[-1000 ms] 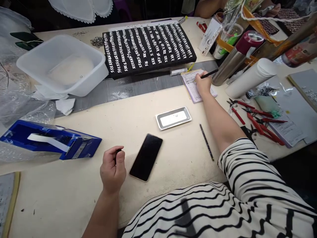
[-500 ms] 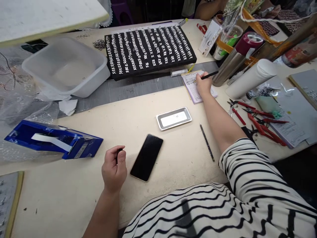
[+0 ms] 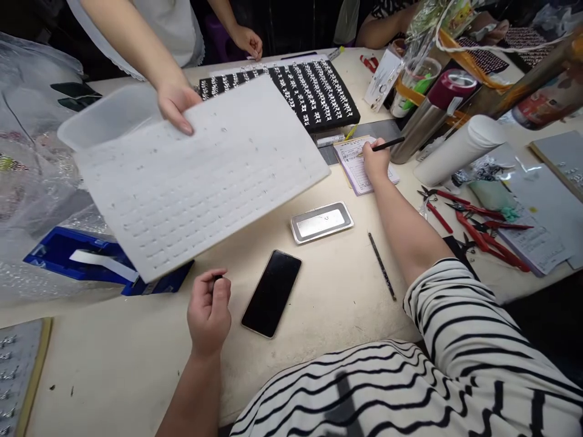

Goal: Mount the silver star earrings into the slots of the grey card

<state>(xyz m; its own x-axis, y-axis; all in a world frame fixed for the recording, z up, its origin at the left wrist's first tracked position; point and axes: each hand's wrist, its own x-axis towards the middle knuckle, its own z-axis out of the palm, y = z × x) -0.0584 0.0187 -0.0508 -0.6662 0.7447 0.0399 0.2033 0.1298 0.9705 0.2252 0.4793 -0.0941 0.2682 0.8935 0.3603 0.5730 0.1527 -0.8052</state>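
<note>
With my right hand (image 3: 376,162) I grip a black pen (image 3: 388,144), its tip end at a notepad (image 3: 355,173) that has handwriting on it. My left hand (image 3: 208,312) is curled closed on the table. A small black piece, perhaps a pen cap, peeks out between its thumb and fingers. Right beside it lies a dark-screened phone (image 3: 272,294). Between phone and notepad is a shallow silver tray (image 3: 321,223) with a white label. A thin dark stick (image 3: 381,265), like a pencil, rests below my right forearm.
A co-worker's hand (image 3: 177,108) holds a white slotted board (image 3: 204,182) over a clear plastic bin (image 3: 109,115) and a blue tape dispenser (image 3: 77,255). Behind stands a black display pad (image 3: 319,91) with rows of silver pieces. Red-handled pliers (image 3: 483,233) and a thermos (image 3: 430,118) are at right.
The white board, held by a co-worker, has come down and toward me from the upper left, covering part of the bin and display pad. My hands stay nearly in place.
</note>
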